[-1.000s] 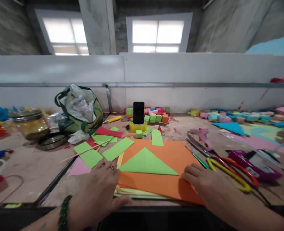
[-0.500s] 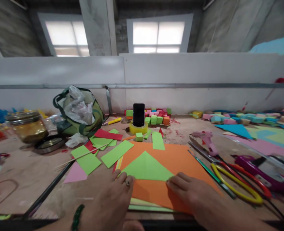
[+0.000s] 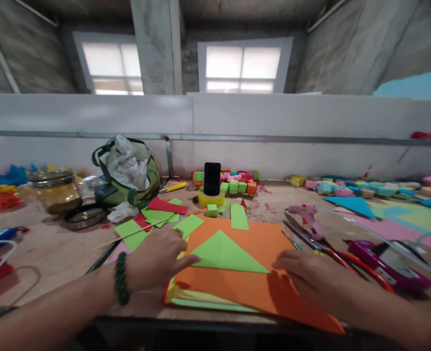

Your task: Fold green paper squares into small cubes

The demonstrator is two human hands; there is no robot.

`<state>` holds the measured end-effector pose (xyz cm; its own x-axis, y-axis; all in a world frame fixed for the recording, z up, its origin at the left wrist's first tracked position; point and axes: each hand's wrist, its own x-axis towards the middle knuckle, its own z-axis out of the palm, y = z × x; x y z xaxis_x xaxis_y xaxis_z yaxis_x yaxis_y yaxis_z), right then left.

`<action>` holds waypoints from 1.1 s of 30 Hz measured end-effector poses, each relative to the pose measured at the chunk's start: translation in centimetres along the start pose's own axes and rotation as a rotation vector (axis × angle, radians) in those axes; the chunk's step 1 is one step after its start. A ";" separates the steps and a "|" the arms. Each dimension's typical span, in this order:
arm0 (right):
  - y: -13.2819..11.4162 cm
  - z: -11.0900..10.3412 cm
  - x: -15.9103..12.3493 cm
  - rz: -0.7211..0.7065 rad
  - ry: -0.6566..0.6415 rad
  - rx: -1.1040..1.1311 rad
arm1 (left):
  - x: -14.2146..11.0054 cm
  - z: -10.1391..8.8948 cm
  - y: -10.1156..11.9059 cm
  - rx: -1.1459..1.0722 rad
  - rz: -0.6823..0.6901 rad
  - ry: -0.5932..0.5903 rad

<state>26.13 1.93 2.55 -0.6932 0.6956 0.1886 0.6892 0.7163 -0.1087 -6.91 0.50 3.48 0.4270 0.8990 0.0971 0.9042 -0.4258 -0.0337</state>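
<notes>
A folded green paper triangle point(image 3: 225, 254) lies on a stack of orange paper point(image 3: 233, 290), its point facing away from me. My left hand point(image 3: 160, 258) hovers at the triangle's left corner, thumb stretched out toward it and the other fingers bent over the end of a green strip point(image 3: 189, 225). Nothing shows in its grasp. My right hand point(image 3: 306, 275) rests over the orange sheet just beyond the right corner, fingers extended and partly hidden, apparently holding nothing. Yellow and pale green sheets point(image 3: 208, 300) show beneath the orange one.
Scissors point(image 3: 342, 261), a pink glue gun point(image 3: 306, 219) and a purple tool point(image 3: 387, 265) lie right. Green and red offcuts with a thin stick point(image 3: 124, 236) lie left. A phone point(image 3: 212, 179) stands in a tape roll point(image 3: 211, 197) behind, near small paper cubes point(image 3: 233, 186).
My left hand has lifted off the triangle's left corner and moved up and left. My right hand has slid right, off the right corner. The view has tilted slightly upward.
</notes>
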 end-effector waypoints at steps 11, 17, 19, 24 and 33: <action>-0.7 3.4 11.7 0.252 -0.205 0.258 | 6.5 5.2 0.0 -0.472 -0.023 0.000; 1.2 5.4 13.1 0.222 -0.099 0.650 | 6.2 5.8 0.0 -0.874 -0.087 0.052; 1.1 5.1 13.1 0.181 0.013 0.636 | 6.5 5.9 -0.1 -0.976 -0.100 0.139; 0.8 4.2 12.6 0.042 0.307 0.516 | 6.9 5.2 -0.4 -1.068 -0.025 0.274; 0.0 3.6 11.4 -0.567 0.548 0.103 | 6.7 4.0 -0.9 -1.683 -0.116 -0.101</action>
<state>17.49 10.05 1.20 -0.7117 0.1162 0.6928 0.2205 0.9733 0.0632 -4.82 7.27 0.18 0.4228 0.9054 -0.0389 -0.0573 0.0696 0.9959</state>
